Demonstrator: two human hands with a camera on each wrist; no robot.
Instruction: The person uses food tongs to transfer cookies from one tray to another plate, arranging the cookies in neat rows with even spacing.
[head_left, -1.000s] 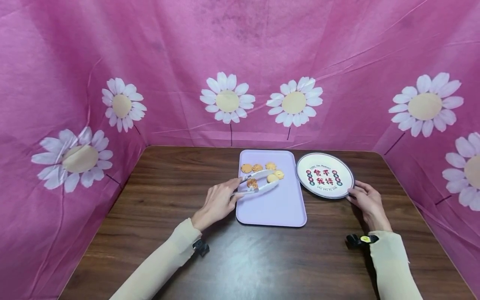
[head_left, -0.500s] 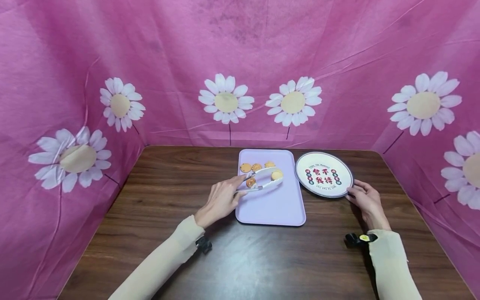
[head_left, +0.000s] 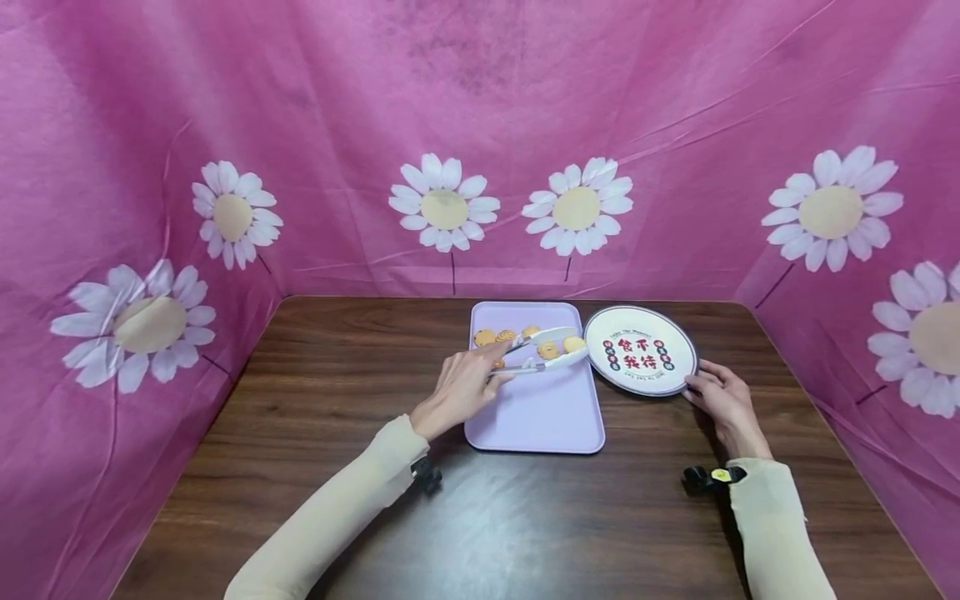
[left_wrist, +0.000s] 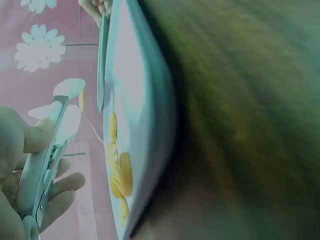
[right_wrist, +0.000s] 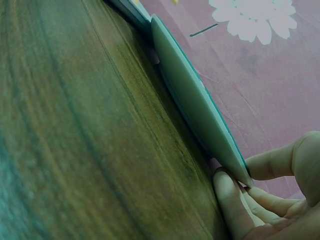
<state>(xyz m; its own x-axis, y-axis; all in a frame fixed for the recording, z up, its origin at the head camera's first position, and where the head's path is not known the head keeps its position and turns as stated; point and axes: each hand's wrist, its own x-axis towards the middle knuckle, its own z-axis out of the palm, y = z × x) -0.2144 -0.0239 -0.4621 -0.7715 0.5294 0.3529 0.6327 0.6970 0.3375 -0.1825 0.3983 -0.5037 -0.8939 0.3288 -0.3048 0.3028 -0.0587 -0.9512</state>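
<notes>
My left hand (head_left: 461, 386) holds a pair of tongs (head_left: 553, 364) over the lilac tray (head_left: 536, 425). Between the tong tips is a pale round cookie (head_left: 573, 344), near the tray's right edge; the left wrist view shows this cookie (left_wrist: 82, 100) raised above the tray. Several other cookies (head_left: 484, 337) lie on the far half of the tray, some partly hidden by the tongs and fingers. With thumb and fingers my right hand (head_left: 723, 406) pinches the near right rim of a white plate (head_left: 637, 382) printed with red characters. In the right wrist view the plate's underside (right_wrist: 192, 95) shows.
Tray and plate are on a dark wood table (head_left: 360, 517), the plate to the tray's right. A pink cloth (head_left: 337, 125) printed with white daisies hangs behind the table and at both sides.
The tongs have closed in on the pale cookie and carried it right, toward the plate. My left hand moved right with them. The right hand keeps its grip on the plate.
</notes>
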